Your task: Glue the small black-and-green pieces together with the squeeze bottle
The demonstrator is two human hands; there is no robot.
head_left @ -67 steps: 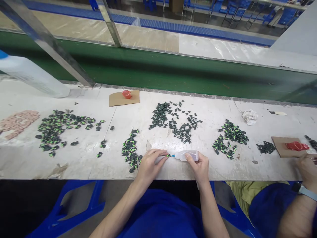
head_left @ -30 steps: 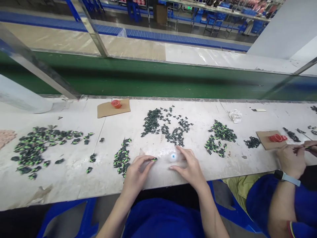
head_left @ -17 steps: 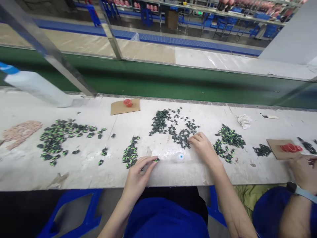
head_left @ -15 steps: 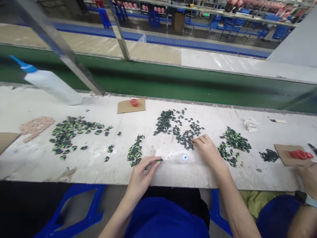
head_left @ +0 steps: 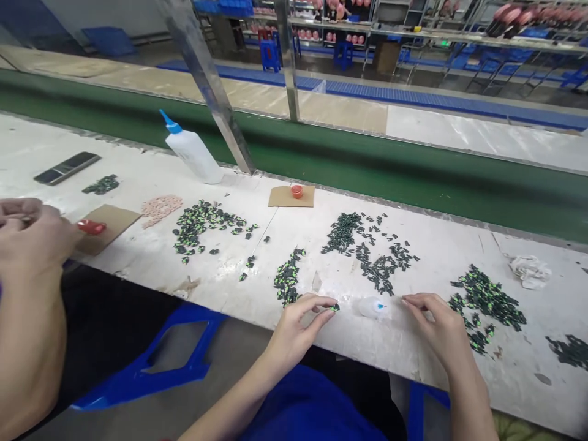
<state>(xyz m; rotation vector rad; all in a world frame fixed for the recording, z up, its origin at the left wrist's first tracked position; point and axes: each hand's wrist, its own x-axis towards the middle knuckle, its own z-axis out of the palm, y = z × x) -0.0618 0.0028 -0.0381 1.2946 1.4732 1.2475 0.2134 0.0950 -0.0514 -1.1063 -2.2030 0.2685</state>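
Head | left hand [head_left: 299, 323] pinches dark piece [head_left: 335, 307] | right hand [head_left: 438, 324] nearly closed, hold unclear | bottle [head_left: 369, 307] between, contents indistinct

The scuffed white worktop [head_left: 438, 245] carries a small translucent bottle with a blue tip [head_left: 367, 307]. Beyond this bottle lie slim dark-green pieces [head_left: 342, 233]; left of it, a narrow cluster of black-and-lime pieces [head_left: 287, 278] and, farther left, small pink ones [head_left: 160, 208]; right of it, a crumpled white wad [head_left: 530, 272].
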